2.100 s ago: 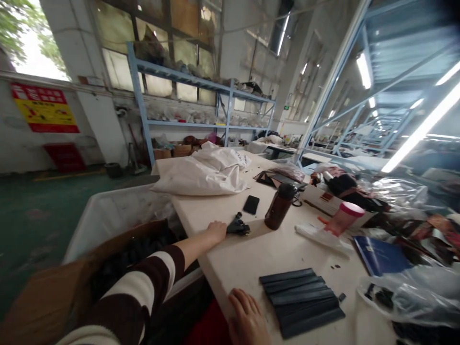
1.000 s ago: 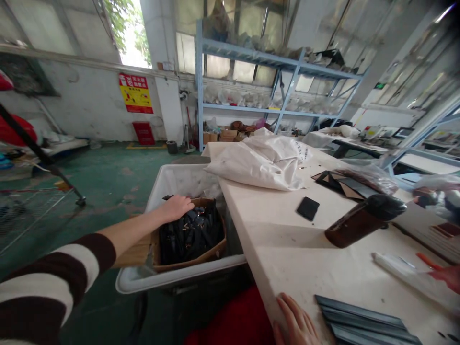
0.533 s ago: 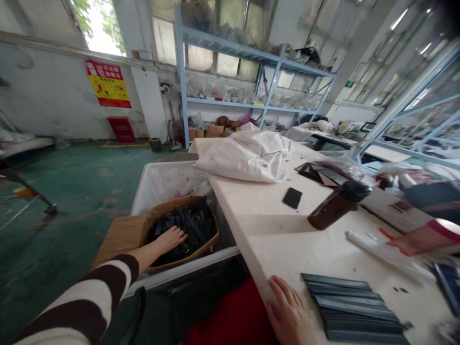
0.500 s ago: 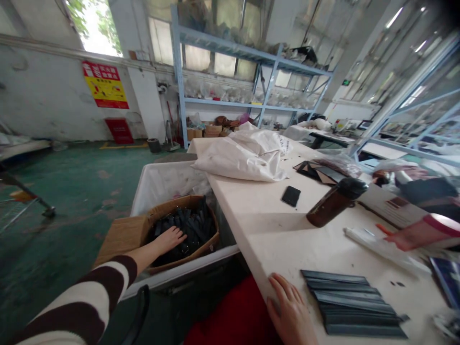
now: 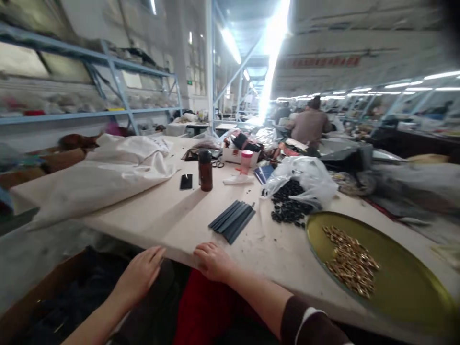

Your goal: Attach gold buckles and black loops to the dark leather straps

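My left hand hovers beside the table's front edge, fingers stretched out and holding nothing I can see. Below and left of it is the cardboard box of dark strap-like pieces, blurred in this view. My right hand rests on the table edge with loosely bent fingers and nothing in its grasp. Just beyond that hand lies a row of flat dark strips on the white table. Further right are a pile of small black parts and a green-gold round tray with many small gold-coloured metal pieces.
A white sack covers the table's left side. Towards the back stand a brown bottle, a phone and a pink cup. A clear plastic bag sits behind the black parts. Another person is further off.
My view has swung right, bringing the tray and black parts into sight. My left hand has come out of the box towards the table edge. My right hand stays at the edge.
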Demonstrator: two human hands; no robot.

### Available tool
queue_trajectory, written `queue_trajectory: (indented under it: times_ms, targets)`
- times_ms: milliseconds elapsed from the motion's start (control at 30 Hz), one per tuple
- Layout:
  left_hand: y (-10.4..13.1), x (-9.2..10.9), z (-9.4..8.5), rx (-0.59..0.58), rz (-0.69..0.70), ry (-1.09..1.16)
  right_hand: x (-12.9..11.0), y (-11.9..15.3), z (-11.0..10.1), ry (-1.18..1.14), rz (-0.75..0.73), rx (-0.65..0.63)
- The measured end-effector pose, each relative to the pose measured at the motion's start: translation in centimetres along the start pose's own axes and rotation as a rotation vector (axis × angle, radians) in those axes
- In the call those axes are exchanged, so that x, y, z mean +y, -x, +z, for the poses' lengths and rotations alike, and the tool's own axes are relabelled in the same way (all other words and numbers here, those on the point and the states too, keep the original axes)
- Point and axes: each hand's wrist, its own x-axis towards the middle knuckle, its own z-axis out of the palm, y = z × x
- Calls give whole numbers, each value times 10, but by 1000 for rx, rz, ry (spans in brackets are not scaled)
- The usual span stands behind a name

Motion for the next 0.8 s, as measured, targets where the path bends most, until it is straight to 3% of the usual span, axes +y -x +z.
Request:
queue_trajectory:
  times_ms: [133,200,300,400,467,667,800]
  targets:
    - [-84,82,-28,88,220,96,16,50,-21,-24,56,74]
    - [-108,115,-27,103,318,135,28,79,-36,-101,189,176]
    - [-127,151,-9,134,437,185,48,114,-52,-209,462,355]
    - [-138,176,7,170,488,193,65,132,-54,-257,593,432]
    - [-147,190,8,141,452,173,72,136,-48,-303,636,465]
    - [-174,223,-11,53,193,131,75,145,-38,-504,658,541]
    - [-180,238,-18,-32,145,165,77,149,-42,-729,695,614]
